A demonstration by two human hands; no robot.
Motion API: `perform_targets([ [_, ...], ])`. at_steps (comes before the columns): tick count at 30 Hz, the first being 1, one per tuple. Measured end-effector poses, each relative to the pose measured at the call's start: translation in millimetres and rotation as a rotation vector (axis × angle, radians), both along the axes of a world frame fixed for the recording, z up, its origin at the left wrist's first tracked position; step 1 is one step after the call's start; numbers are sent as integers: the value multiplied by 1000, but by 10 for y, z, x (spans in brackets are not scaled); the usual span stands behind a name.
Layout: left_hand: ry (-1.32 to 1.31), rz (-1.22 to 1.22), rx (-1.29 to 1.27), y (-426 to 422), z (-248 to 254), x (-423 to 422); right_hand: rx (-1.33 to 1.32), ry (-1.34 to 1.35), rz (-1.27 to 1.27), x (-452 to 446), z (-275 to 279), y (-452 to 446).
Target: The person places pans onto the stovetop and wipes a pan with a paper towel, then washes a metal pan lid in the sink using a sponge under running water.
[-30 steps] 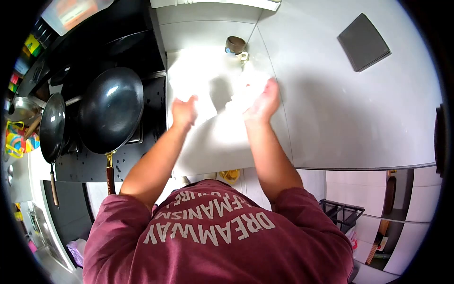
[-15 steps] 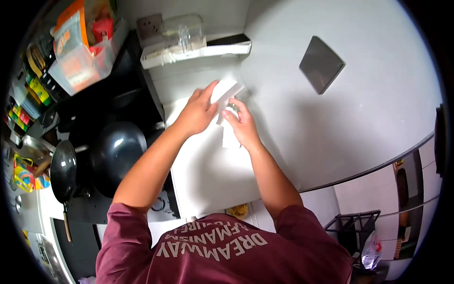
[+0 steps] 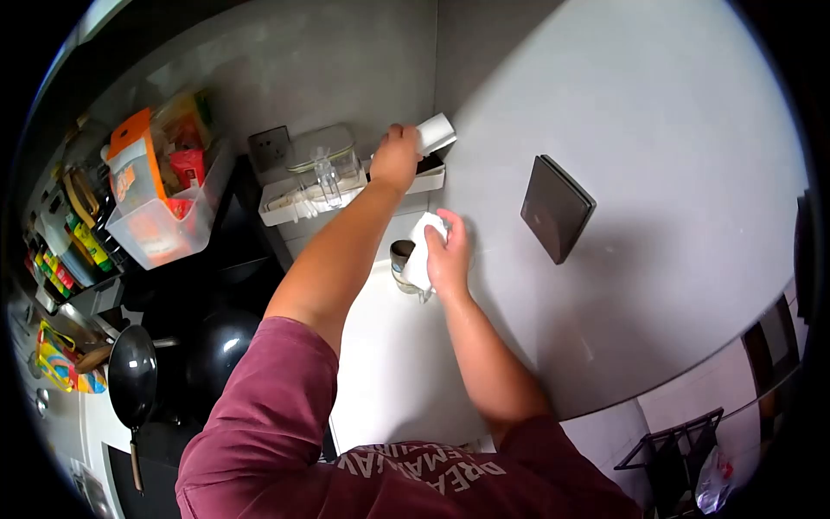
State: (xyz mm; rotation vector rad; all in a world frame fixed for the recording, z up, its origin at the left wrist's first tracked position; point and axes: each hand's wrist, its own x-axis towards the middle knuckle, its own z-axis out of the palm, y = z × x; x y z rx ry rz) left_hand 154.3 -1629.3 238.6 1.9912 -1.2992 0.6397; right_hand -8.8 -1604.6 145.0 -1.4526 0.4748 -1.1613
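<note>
My left hand [image 3: 396,157] is raised over the wall shelf [image 3: 424,183], fingers closed round a white rectangular pack [image 3: 436,134] close to the wall corner. Lower down, my right hand [image 3: 450,255] grips a folded white tissue [image 3: 420,253]. Just left of that tissue stands a dark-mouthed cup [image 3: 401,253] on the white counter [image 3: 380,363], partly covered by the tissue. Whether the tissue touches the cup, I cannot tell.
On the shelf sit a clear lidded container [image 3: 322,149] and a clear plastic piece [image 3: 326,177]. To the left are a black wok [image 3: 220,355], a smaller pan [image 3: 133,372] and a plastic bin of packets [image 3: 164,229]. A dark square plate [image 3: 556,209] is mounted on the right wall.
My hands have moved apart. The left one carried the white pack up to the shelf, while the right kept the tissue low by the counter. The view has tilted upward, and the cup shows more clearly.
</note>
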Motion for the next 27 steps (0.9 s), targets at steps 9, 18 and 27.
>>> perform_targets([
  [9,-76,-162,-120,277,-411,-109,122,-94,156,144,-478,48],
  [18,786,-219,46,2740,-821,-709,-390,17,368,191,-362,1024],
  [27,796,439,-647,4375,-1565,-1377,192,291,1210,409,-808,2662],
])
